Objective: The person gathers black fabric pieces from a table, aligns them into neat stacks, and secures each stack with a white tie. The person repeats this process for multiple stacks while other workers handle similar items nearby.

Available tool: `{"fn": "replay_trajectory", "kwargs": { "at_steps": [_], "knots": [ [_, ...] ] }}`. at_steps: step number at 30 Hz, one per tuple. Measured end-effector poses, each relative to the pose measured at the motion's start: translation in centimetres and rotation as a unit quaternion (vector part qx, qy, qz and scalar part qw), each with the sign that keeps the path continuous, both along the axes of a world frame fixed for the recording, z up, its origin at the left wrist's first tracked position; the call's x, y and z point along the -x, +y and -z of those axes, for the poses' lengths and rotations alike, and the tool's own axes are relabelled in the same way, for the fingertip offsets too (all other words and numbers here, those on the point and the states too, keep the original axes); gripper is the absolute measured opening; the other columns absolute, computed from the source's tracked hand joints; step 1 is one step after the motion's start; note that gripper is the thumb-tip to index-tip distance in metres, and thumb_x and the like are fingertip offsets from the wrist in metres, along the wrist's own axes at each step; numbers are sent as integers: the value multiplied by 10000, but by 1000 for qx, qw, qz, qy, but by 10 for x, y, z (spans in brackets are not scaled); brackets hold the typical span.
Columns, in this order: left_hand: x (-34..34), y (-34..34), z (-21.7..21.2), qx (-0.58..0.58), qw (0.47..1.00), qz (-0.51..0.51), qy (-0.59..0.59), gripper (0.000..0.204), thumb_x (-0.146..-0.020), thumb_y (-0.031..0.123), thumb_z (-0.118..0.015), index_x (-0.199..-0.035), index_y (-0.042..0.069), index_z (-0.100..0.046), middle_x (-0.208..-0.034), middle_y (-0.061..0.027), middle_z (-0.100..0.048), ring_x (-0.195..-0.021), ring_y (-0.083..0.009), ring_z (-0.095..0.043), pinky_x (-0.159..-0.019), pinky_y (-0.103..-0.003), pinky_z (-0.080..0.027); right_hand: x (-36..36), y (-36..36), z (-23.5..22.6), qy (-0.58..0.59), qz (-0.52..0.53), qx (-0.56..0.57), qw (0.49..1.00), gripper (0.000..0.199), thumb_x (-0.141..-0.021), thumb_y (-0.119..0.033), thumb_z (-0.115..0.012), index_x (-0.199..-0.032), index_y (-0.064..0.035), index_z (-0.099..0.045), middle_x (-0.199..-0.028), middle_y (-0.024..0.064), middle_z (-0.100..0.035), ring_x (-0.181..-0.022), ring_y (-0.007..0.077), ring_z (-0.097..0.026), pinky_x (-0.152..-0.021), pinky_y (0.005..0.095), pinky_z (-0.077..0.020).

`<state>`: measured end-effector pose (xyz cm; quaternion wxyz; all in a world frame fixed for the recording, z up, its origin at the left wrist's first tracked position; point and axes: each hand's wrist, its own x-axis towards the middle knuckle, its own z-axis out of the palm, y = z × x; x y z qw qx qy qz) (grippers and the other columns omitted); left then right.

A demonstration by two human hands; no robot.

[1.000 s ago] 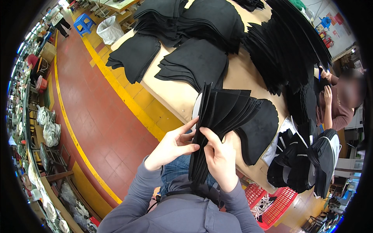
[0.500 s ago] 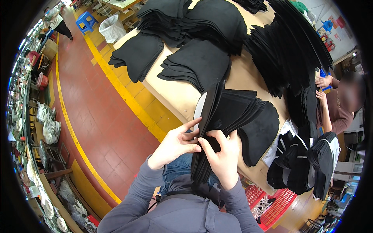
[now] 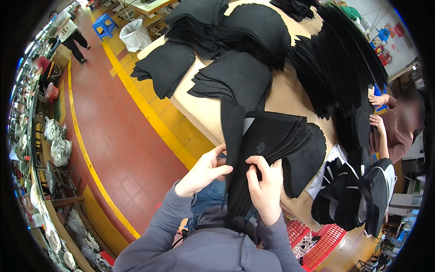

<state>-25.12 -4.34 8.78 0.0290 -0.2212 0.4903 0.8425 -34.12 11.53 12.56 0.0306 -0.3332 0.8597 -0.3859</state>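
Note:
In front of me, over the near edge of the table, is a fanned stack of black cut fabric pieces [image 3: 272,135], its lower end hanging toward my lap. My left hand [image 3: 204,173] pinches the edge of one long black fabric piece [image 3: 233,131] that stands up apart from the stack, thumb in front and fingers behind it. My right hand [image 3: 266,187] is closed on the stack's near side, fingers bent over its edge. A small pale grey patch [image 3: 248,124] shows between the separated piece and the stack.
More black stacks [image 3: 235,75] lie on the tan tabletop [image 3: 188,103]. Bundles with white strips [image 3: 353,192] sit at the right, above a red plastic basket [image 3: 324,247]. A co-worker [image 3: 393,122] handles black pieces at the far right. Another person [image 3: 70,34] walks the aisle.
The black piece at my left hand has swung away leftward from the stack, covering less of its face. My hands have moved apart slightly. The person in the aisle has come nearer.

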Motion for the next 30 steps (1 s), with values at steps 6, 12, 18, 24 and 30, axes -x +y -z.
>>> {"fn": "replay_trajectory", "kwargs": {
  "at_steps": [6, 12, 18, 24, 30],
  "knots": [
    [-3, -62, 16, 295, 954, -42, -20, 229, -805, 10, -567, -1019, -10, -647, -788, 36, -587, -703, -41, -517, -624, -219, -429, 2, 3, -2, -20, 8, 24, 999, 167, -793, -100, -761, -937, -107, -677, -818, 106, -658, -734, 288, -603, -679, 368, -475],
    [57, -177, -15, 260, 915, -266, 154, 284, -800, -14, -535, -1064, -11, -638, -940, -15, -648, -843, -67, -583, -756, -224, -481, 11, 17, 12, -51, 65, 36, 996, 183, -768, -78, -747, -926, -72, -654, -858, 113, -580, -825, 273, -546, -752, 354, -444],
    [79, -338, 159, 710, 469, -439, -288, 302, -761, 223, -693, -918, -23, -614, -954, -223, -671, -929, -350, -649, -862, -414, -514, 7, 18, 9, -83, 39, 47, 995, 184, -767, -62, -741, -928, -55, -653, -898, 138, -555, -846, 283, -567, -784, 355, -454],
    [107, -304, 149, 607, 594, -491, -196, 251, -790, 91, -671, -1021, -8, -654, -1127, -255, -654, -1094, -391, -605, -945, -455, -486, 8, 16, 8, -73, 45, 34, 996, 191, -766, -66, -748, -938, -58, -666, -887, 128, -586, -848, 280, -558, -770, 349, -444],
    [124, -271, 118, 569, 601, -495, -264, 327, -803, 127, -700, -1105, 112, -574, -1220, -184, -538, -1142, -355, -557, -1029, -479, -430, 7, 12, 7, -68, 43, 33, 996, 171, -758, -48, -733, -905, -36, -647, -864, 96, -602, -853, 247, -544, -790, 339, -427]
  ]
}}
